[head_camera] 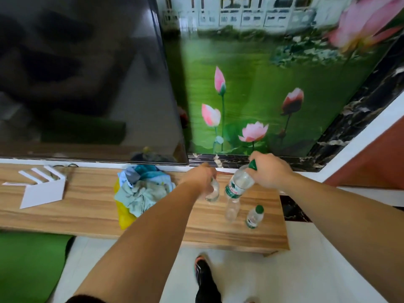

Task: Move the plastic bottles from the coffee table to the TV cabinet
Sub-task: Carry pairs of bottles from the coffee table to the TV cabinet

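I stand at the wooden TV cabinet (87,211). My right hand (270,171) grips the green cap of a tall clear plastic bottle (237,189) with a green label, its base resting on or just above the cabinet top. My left hand (202,178) is closed around the top of a small clear bottle (213,191), mostly hidden by my fingers. A third small bottle (254,216) with a green cap stands free on the cabinet near its right front corner.
A heap of cloths on a yellow bag (140,193) lies left of the bottles. A white folded stand (41,189) sits further left. The TV screen (87,79) and a lotus mural (262,95) rise behind. A green mat (28,265) and my shoe (202,272) are on the floor.
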`<state>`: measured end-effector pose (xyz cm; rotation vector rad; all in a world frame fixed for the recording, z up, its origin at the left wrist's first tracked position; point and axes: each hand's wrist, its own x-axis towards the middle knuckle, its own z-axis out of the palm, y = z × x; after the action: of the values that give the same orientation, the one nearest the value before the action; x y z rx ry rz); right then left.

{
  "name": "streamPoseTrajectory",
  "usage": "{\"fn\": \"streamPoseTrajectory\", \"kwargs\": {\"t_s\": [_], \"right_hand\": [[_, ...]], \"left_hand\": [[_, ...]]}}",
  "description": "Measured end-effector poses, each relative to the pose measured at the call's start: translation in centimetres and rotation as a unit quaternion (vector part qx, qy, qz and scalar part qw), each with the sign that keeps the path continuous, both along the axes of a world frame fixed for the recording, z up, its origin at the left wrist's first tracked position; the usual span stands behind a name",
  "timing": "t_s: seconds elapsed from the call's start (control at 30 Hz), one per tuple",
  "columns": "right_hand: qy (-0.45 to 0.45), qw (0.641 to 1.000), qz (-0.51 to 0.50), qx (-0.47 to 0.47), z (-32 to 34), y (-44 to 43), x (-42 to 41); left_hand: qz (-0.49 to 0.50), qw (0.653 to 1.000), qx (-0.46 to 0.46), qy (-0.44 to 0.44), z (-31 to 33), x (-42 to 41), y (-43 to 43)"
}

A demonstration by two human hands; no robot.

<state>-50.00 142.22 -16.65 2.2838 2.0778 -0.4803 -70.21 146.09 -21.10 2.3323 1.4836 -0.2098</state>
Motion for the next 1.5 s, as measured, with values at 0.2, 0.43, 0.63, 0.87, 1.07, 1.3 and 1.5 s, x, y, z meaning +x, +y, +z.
{"fn": "streamPoseTrajectory", "kwargs": {"t_s": [0.2, 0.43, 0.63, 0.87, 1.07, 1.3, 1.5], "right_hand": [[-0.065, 0.998, -0.015, 0.001, -0.7, 5.1, 0.9], [-0.085, 0.994, -0.029, -0.056, -3.2, 8.6, 3.8], [-0.074, 0.992, 0.006, -0.104, -7.6, 10.8, 6.0], [-0.065, 0.984, 0.059, -0.158, -14.0, 12.0, 6.4], [-0.032, 0.977, 0.092, -0.189, -17.8, 12.0, 6.4], [0.022, 0.975, 0.033, -0.217, -22.0, 12.4, 7.2], [0.030, 0.975, 0.003, -0.220, -24.1, 13.4, 7.4]], "left_hand": [[0.018, 0.999, -0.018, -0.035, -2.4, -0.2, 6.0], [0.036, 0.997, -0.052, -0.052, -5.7, 0.5, 9.7], [0.080, 0.991, -0.103, -0.025, -9.7, 0.7, 8.2], [0.153, 0.979, -0.134, -0.007, -13.7, 1.6, 5.2], [0.176, 0.970, -0.169, -0.024, -16.8, 3.1, 3.1], [0.186, 0.967, -0.165, -0.058, -19.7, 4.6, 5.9], [0.248, 0.949, -0.159, -0.109, -22.1, 6.0, 8.9]]}}
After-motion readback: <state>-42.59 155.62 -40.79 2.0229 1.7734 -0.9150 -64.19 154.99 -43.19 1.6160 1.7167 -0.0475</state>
